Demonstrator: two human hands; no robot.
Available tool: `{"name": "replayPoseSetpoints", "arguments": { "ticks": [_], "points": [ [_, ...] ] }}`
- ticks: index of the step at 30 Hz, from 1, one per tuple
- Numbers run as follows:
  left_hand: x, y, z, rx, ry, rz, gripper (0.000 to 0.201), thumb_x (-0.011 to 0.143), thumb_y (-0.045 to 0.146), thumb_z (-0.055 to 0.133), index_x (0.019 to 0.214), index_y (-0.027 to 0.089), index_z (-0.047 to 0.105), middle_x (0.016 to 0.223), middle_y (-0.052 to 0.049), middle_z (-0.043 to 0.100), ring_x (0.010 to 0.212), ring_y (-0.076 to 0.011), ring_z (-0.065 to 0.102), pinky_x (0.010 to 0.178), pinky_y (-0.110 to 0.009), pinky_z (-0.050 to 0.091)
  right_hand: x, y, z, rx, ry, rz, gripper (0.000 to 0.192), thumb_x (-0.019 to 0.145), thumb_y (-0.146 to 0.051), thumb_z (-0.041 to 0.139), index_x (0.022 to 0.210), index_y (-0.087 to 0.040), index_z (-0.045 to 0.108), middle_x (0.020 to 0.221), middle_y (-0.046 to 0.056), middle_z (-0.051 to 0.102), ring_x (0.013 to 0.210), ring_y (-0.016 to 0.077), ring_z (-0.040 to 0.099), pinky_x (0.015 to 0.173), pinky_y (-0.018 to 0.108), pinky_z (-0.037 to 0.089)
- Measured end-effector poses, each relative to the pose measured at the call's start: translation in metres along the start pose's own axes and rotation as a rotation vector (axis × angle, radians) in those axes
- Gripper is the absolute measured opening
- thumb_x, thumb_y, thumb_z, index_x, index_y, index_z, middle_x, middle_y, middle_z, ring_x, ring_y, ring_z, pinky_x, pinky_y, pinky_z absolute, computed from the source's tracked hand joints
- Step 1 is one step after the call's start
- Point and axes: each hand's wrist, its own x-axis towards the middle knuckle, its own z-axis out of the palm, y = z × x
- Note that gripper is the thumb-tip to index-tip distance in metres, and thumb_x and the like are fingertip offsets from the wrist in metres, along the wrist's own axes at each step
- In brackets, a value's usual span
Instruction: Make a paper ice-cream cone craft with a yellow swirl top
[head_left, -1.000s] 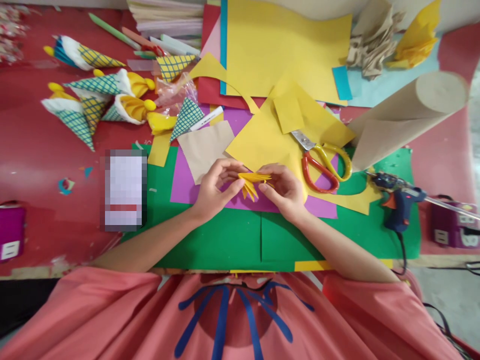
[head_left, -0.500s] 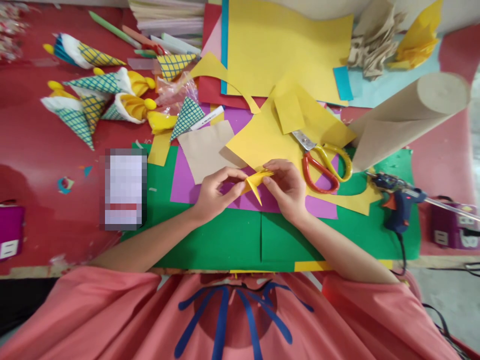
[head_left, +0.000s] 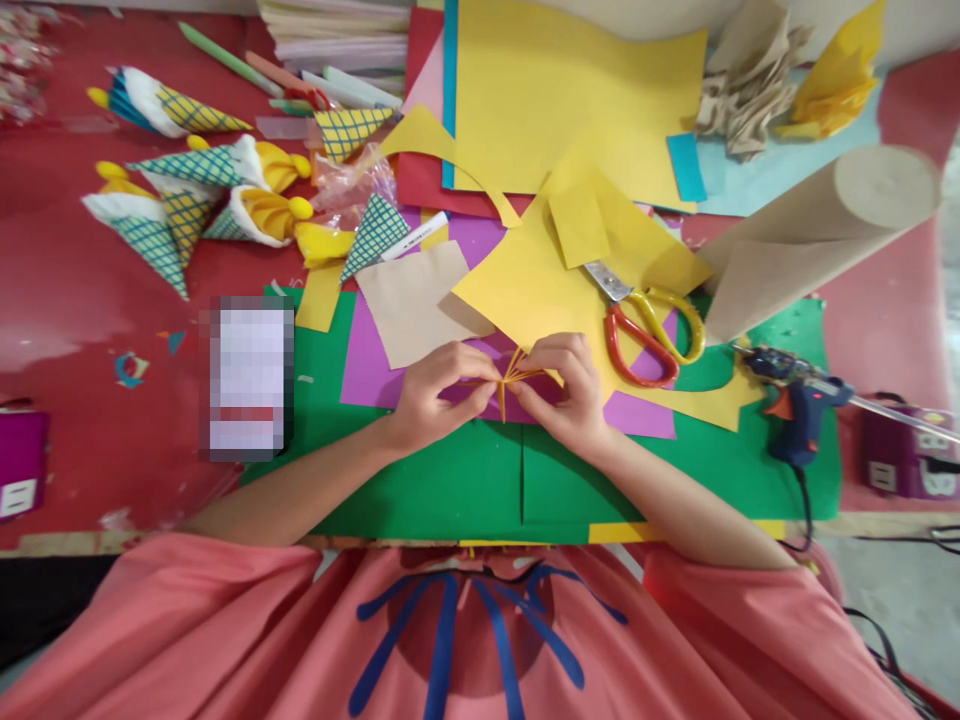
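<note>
A small pleated yellow paper piece (head_left: 513, 378) is pinched between both hands above a purple sheet (head_left: 367, 362) and a green sheet (head_left: 450, 480). My left hand (head_left: 435, 390) grips its left side with thumb and fingers closed. Opposite it, my right hand (head_left: 562, 390) holds the right side, fingertips almost touching the left hand's. Only thin folded edges of the paper show between the fingers.
Red-and-yellow scissors (head_left: 645, 320) lie on yellow paper (head_left: 540, 280) just right of the hands. A blue glue gun (head_left: 795, 400) rests at the right, a brown paper roll (head_left: 810, 240) behind it. Patterned paper cones (head_left: 180, 200) crowd the left. A pixelated rectangle (head_left: 251, 378) lies left of the green sheet.
The hands have come closer together and lowered slightly. The yellow paper, fanned out a second ago, is now squeezed edge-on between the fingertips.
</note>
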Motion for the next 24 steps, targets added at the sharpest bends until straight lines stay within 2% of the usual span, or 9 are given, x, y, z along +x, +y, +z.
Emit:
{"name": "replayPoseSetpoints", "arguments": {
  "ticks": [6, 15, 19, 24],
  "points": [
    [0.0023, 0.0016, -0.0001, 0.031, -0.016, 0.095, 0.011, 0.083, 0.015, 0.064, 0.091, 0.022, 0.061, 0.082, -0.001, 0.072, 0.08, -0.0134, 0.069, 0.07, -0.026, 0.057, 0.0017, -0.0003, -0.0005, 0.087, -0.057, -0.064, 0.021, 0.085, -0.017, 0.062, 0.103, -0.026, 0.057, 0.095, 0.004, 0.069, 0.092, 0.0199, 0.064, 0.081, 0.04, 0.05],
    [0.0004, 0.0017, 0.0003, 0.05, -0.017, 0.077, 0.01, 0.084, 0.018, 0.063, 0.093, 0.023, 0.061, 0.084, -0.001, 0.073, 0.082, -0.0134, 0.07, 0.071, -0.027, 0.058, -0.0016, 0.0012, 0.0004, 0.095, -0.019, -0.039, 0.019, 0.085, -0.014, 0.061, 0.1, -0.026, 0.059, 0.092, 0.004, 0.066, 0.09, 0.0197, 0.063, 0.076, 0.038, 0.053],
    [-0.0029, -0.0002, 0.0007, 0.03, 0.038, 0.054, 0.018, 0.083, 0.022, 0.066, 0.099, 0.024, 0.058, 0.096, -0.003, 0.071, 0.091, -0.0142, 0.068, 0.079, -0.03, 0.058, -0.002, 0.0019, 0.0, 0.059, -0.001, -0.055, 0.017, 0.085, -0.012, 0.06, 0.096, -0.026, 0.058, 0.09, 0.003, 0.063, 0.087, 0.0189, 0.062, 0.074, 0.037, 0.053],
    [-0.0048, -0.0016, -0.0025, 0.083, 0.054, 0.041, 0.006, 0.088, 0.028, 0.06, 0.093, 0.027, 0.063, 0.113, -0.003, 0.066, 0.108, -0.017, 0.062, 0.091, -0.036, 0.056, -0.0027, 0.0018, -0.0006, 0.019, 0.045, -0.041, 0.015, 0.084, -0.012, 0.061, 0.092, -0.025, 0.058, 0.086, 0.003, 0.061, 0.083, 0.0182, 0.06, 0.072, 0.037, 0.051]
  ]
}}
